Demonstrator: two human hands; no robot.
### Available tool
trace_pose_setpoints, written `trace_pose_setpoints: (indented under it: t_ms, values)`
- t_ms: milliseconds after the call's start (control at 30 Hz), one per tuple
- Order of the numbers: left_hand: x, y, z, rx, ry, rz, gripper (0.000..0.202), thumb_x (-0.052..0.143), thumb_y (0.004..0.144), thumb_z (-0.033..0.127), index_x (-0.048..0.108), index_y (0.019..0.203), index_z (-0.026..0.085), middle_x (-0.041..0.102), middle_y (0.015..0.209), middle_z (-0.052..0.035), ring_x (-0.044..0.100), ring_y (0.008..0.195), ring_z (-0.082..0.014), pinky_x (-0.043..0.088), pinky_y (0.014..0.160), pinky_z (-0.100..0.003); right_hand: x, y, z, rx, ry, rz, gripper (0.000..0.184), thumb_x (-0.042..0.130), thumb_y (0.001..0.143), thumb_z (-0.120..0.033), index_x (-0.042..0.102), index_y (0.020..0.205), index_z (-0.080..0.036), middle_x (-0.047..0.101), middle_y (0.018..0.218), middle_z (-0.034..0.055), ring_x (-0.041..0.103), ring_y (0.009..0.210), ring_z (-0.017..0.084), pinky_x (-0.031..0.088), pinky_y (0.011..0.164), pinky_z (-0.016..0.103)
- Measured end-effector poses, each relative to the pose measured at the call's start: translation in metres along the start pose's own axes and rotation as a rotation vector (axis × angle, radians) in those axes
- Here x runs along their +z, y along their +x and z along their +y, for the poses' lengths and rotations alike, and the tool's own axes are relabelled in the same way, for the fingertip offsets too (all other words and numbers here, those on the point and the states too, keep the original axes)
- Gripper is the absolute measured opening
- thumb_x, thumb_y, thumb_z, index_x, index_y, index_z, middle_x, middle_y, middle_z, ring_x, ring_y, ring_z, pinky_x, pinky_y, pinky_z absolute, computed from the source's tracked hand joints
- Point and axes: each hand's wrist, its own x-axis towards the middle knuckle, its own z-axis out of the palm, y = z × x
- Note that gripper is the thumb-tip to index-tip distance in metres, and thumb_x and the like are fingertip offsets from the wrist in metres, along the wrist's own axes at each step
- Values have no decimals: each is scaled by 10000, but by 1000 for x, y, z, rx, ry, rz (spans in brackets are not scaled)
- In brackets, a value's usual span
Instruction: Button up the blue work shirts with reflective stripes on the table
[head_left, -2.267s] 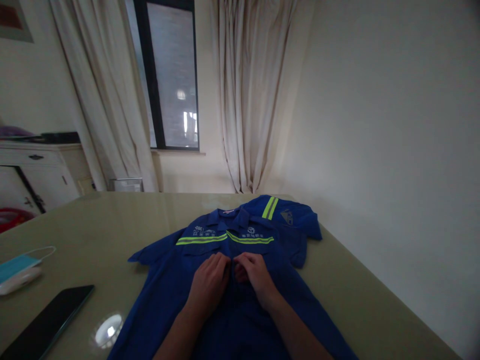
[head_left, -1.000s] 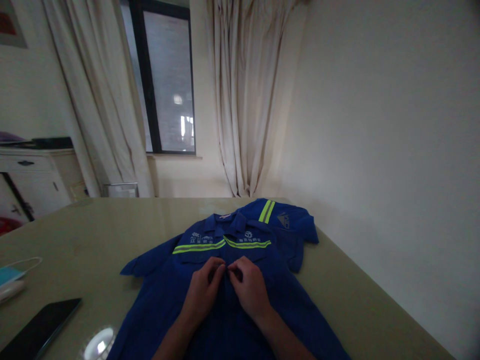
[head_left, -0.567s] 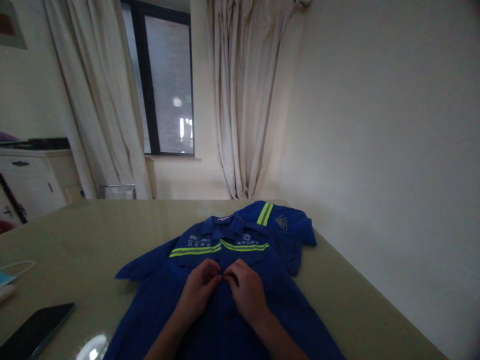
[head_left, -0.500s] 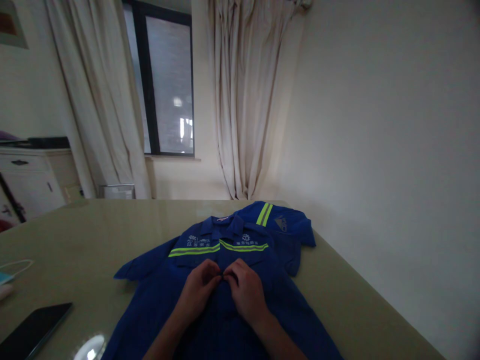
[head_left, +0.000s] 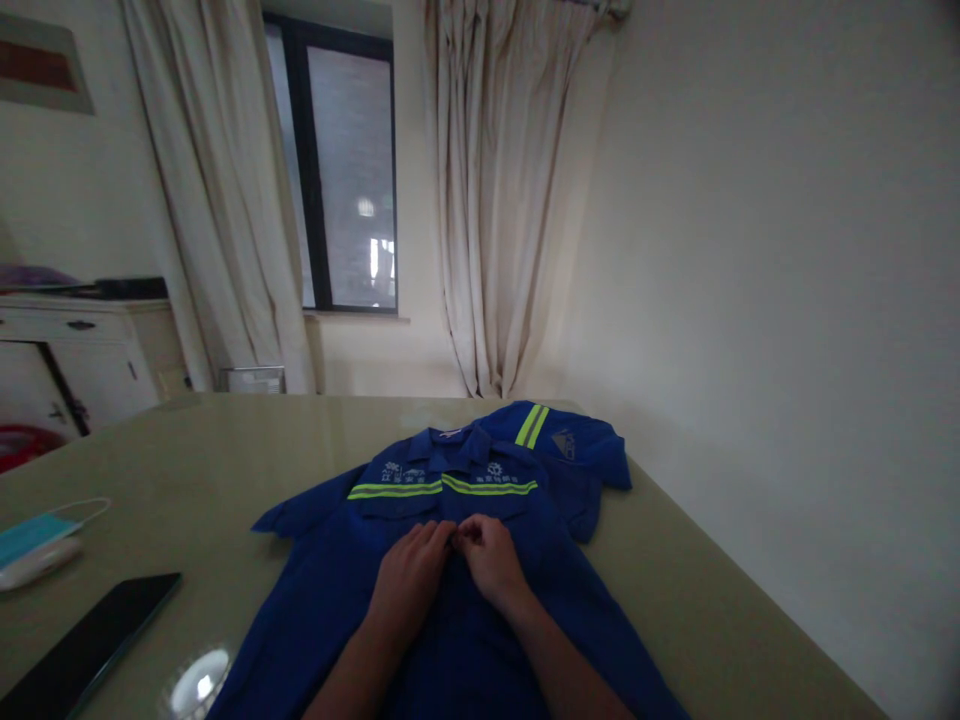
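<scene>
A blue work shirt with yellow-green and grey reflective stripes lies face up on the table, its collar toward the far side. My left hand is closed on the front placket, fingers curled over the cloth just below the chest stripe. Right beside it, my right hand pinches the same front edge, its fingertips almost touching those of the left. Whatever small part of the placket lies between the fingertips is hidden. The shirt's right-hand sleeve side overlaps a second blue piece with a reflective stripe.
On the pale green table, a black phone lies at the left, near a light blue face mask and a white rounded object. A bright round reflection shows by the shirt. A wall borders the table's right side.
My left hand has turned over so its back faces up more, and both hands have shifted slightly right and up along the placket. The view has swung a little left.
</scene>
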Motion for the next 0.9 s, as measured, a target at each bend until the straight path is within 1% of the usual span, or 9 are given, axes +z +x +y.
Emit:
trace_pose_setpoints:
  t_ms: [133, 367, 467, 533, 600, 667, 733, 800, 900]
  values:
    - [-6, -3, 6, -13, 127, -50, 245, 465, 984, 128, 636, 1107, 252, 703, 1032, -34, 662, 989, -205, 503, 889, -314, 0, 6, 1, 3, 8, -27, 125, 646, 812, -170, 771, 808, -168, 769, 768, 44, 699, 725, 187, 436, 614, 237]
    - [-15, -6, 14, -81, 236, -91, 226, 446, 992, 129, 641, 1032, 235, 683, 1002, -46, 653, 965, -228, 508, 845, -333, -3, 1, -3, -143, -51, -74, 207, 580, 865, -175, 784, 837, -204, 781, 836, 36, 718, 811, 188, 486, 724, 241]
    - [-13, -12, 11, -112, 209, -102, 355, 389, 980, 82, 613, 1215, 224, 684, 1170, -73, 638, 1094, -224, 487, 952, -352, -2, -4, -3, -189, -102, -46, 209, 578, 846, -150, 774, 896, -204, 754, 903, 58, 692, 854, 204, 487, 778, 270]
    - [-12, -21, 8, -150, 189, -85, 443, 335, 1007, 128, 498, 1412, 202, 646, 1328, -106, 605, 1208, -237, 462, 1025, -390, -2, -6, -3, -226, -139, -8, 228, 579, 838, -151, 766, 961, -200, 730, 993, 81, 669, 941, 221, 480, 861, 297]
    - [-13, -33, 8, -165, 164, -87, 500, 303, 1032, 207, 368, 1527, 176, 584, 1447, -125, 557, 1306, -240, 432, 1086, -412, -1, -8, -3, -279, -210, 31, 297, 586, 838, -174, 751, 1083, -209, 706, 1109, 93, 634, 1061, 240, 457, 952, 328]
    - [-15, -46, 9, -155, 151, -124, 528, 308, 1037, 274, 340, 1553, 167, 534, 1516, -114, 496, 1388, -231, 390, 1147, -414, 0, -9, -4, -337, -314, 30, 402, 584, 850, -205, 707, 1230, -249, 676, 1238, 86, 587, 1177, 252, 424, 1020, 362]
    - [-18, -57, 13, -149, 172, -166, 536, 314, 1034, 312, 365, 1552, 186, 469, 1577, -80, 418, 1457, -230, 330, 1203, -430, 1, -11, -5, -386, -420, -29, 458, 570, 872, -238, 657, 1316, -308, 636, 1347, 65, 545, 1257, 251, 395, 1056, 389]
    - [-23, -66, 19, -175, 214, -194, 533, 302, 1034, 338, 393, 1546, 221, 419, 1610, -43, 366, 1491, -242, 300, 1224, -459, 1, -14, -7, -423, -492, -77, 436, 578, 887, -293, 652, 1316, -331, 614, 1386, 58, 520, 1289, 254, 372, 1072, 405]
    - [-29, -74, 28, -193, 258, -235, 537, 281, 1036, 355, 401, 1546, 238, 389, 1626, -38, 354, 1498, -252, 309, 1220, -469, -2, -17, -15, -438, -575, -64, 366, 610, 890, -409, 678, 1237, -316, 650, 1297, 63, 544, 1223, 261, 385, 1031, 398]
